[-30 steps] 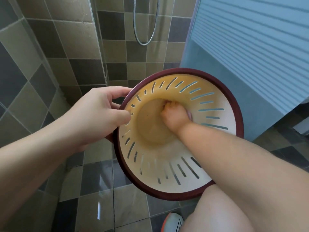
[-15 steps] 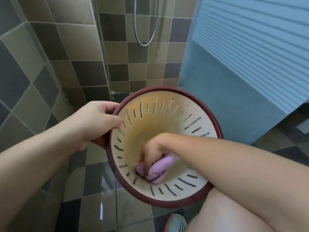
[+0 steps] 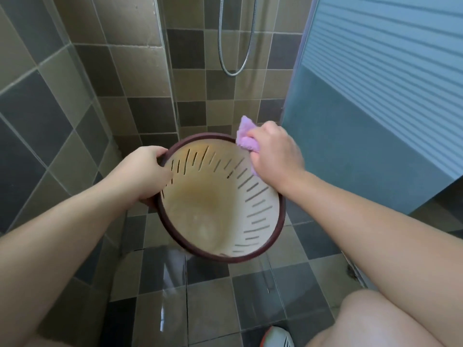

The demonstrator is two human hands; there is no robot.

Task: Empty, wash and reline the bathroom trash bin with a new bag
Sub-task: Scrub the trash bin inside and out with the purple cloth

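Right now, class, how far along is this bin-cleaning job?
Done: the bin is emptied. In hand: the left hand grips its rim while the right hand wipes the far edge with a purple cloth; brownish staining remains inside. Left: finish washing, fit a bag; none is visible.

Two bare forearms, no sleeves, no watch, rings or bands on either wrist. Left hand (image 3: pixel 147 169) and right hand (image 3: pixel 275 151) ungloved. Bare knee (image 3: pixel 375 319) at bottom right. One shoe (image 3: pixel 276 338) showing at the bottom edge: white upper, dark stripes, orange-red trim.
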